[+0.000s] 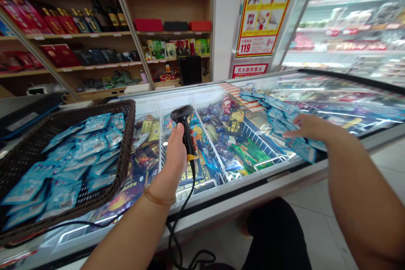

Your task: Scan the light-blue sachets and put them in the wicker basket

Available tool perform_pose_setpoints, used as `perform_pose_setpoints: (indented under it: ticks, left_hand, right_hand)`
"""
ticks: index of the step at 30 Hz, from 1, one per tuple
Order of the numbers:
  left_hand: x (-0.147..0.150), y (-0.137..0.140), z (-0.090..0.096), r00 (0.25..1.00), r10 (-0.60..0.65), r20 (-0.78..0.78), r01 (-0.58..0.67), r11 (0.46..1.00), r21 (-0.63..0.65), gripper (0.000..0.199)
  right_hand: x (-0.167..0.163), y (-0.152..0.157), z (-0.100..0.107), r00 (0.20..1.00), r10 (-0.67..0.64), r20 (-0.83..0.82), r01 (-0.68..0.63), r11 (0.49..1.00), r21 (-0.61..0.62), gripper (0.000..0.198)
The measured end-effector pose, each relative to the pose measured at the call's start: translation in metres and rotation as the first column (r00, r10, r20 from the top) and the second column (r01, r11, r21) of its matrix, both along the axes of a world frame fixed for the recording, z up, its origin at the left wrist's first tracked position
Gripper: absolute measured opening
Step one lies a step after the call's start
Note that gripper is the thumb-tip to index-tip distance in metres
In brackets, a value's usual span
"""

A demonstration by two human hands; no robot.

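Observation:
My left hand [177, 148] is wrapped round the grip of a black and yellow barcode scanner [182, 114], held upright over the glass-topped freezer with its head pointing away from me. A black cable runs down from its base. On the right, my right hand [311, 128] hovers at a spread pile of light-blue packets [280, 114] on the freezer top. Its thumb and forefinger are apart over the packets; the other fingers are hidden. More blue packets [91, 145] fill a dark brown woven basket [128, 147] at the left.
Through the freezer lid [253, 192] show wire dividers [210, 139] and coloured food bags. The cable [172, 230] loops below its front edge. Shelves [169, 31] with boxes and bottles stand behind, beside a red poster [265, 8]. A lit display cabinet [354, 21] is at the right.

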State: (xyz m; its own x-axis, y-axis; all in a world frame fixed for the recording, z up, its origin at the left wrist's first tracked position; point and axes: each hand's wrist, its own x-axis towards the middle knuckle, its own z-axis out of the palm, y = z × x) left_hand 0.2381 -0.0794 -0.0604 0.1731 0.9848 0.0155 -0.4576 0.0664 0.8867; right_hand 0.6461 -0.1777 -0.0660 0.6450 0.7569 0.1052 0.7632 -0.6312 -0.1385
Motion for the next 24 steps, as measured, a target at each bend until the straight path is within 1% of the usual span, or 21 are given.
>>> perform_pose_setpoints:
  ticks: [2,3,5,6,8,10,12,13,17,18,20,21,23,24]
  left_hand:
    - [0.001,-0.002,0.0,1.0,-0.012,-0.003,0.012,1.0,0.011,0.047]
    - [0.002,-0.002,0.0,1.0,-0.022,-0.006,0.022,1.0,0.02,0.047]
    - [0.003,-0.004,0.0,0.999,-0.038,-0.011,0.038,0.999,0.034,0.048]
    - [0.003,-0.004,-0.001,0.999,-0.042,-0.013,0.043,0.998,0.038,0.049]
    - [0.003,-0.004,-0.001,0.999,-0.044,-0.014,0.045,0.998,0.045,0.05]
    - [0.003,-0.004,-0.002,0.999,-0.049,-0.015,0.05,0.997,0.056,0.05]
    - [0.003,-0.004,-0.003,0.998,-0.054,-0.021,0.056,0.996,0.068,0.05]
    - [0.002,-0.004,-0.003,0.998,-0.055,-0.025,0.056,0.996,0.073,0.05]
    - [0.002,-0.003,-0.003,0.998,-0.053,-0.039,0.056,0.995,0.084,0.048]
    - [0.002,-0.003,-0.003,0.998,-0.053,-0.04,0.056,0.995,0.084,0.048]
    - [0.002,-0.003,-0.003,0.998,-0.046,-0.038,0.049,0.995,0.085,0.046]
    - [0.001,-0.003,-0.003,0.999,-0.041,-0.035,0.044,0.995,0.084,0.046]
    - [0.001,-0.003,-0.003,0.999,-0.038,-0.028,0.04,0.996,0.083,0.045]
    - [0.001,-0.004,-0.002,0.999,-0.039,-0.025,0.041,0.996,0.08,0.046]
  right_hand:
    - [0.018,-0.024,-0.012,0.985,-0.013,-0.169,-0.015,0.987,-0.163,0.047]
    - [0.024,-0.031,-0.018,0.979,-0.029,-0.199,-0.015,0.977,-0.215,0.049]
    - [0.028,-0.035,-0.027,0.977,-0.052,-0.208,-0.003,0.967,-0.254,0.052]
    - [0.026,-0.033,-0.03,0.978,-0.043,-0.205,-0.009,0.969,-0.246,0.052]
    - [0.016,-0.024,-0.031,0.98,0.026,-0.196,-0.067,0.976,-0.206,0.048]
    - [-0.001,-0.009,-0.029,0.979,0.121,-0.166,-0.148,0.975,-0.164,0.045]
    - [-0.02,0.01,-0.025,0.977,0.177,-0.12,-0.193,0.972,-0.131,0.045]
    - [-0.029,0.02,-0.024,0.977,0.183,-0.114,-0.195,0.974,-0.112,0.046]
    - [-0.062,0.056,-0.019,0.966,0.18,-0.186,-0.195,0.979,-0.06,0.05]
    - [-0.068,0.061,-0.018,0.969,0.183,-0.165,-0.193,0.98,-0.048,0.053]
    - [-0.074,0.061,-0.017,0.983,0.179,-0.045,-0.18,0.984,-0.002,0.067]
    - [-0.074,0.056,-0.018,0.988,0.155,0.021,-0.156,0.987,0.031,0.077]
    - [-0.064,0.036,-0.023,0.993,0.048,0.104,-0.058,0.994,0.091,0.097]
    - [-0.055,0.023,-0.028,0.994,-0.022,0.103,0.011,0.994,0.11,0.105]
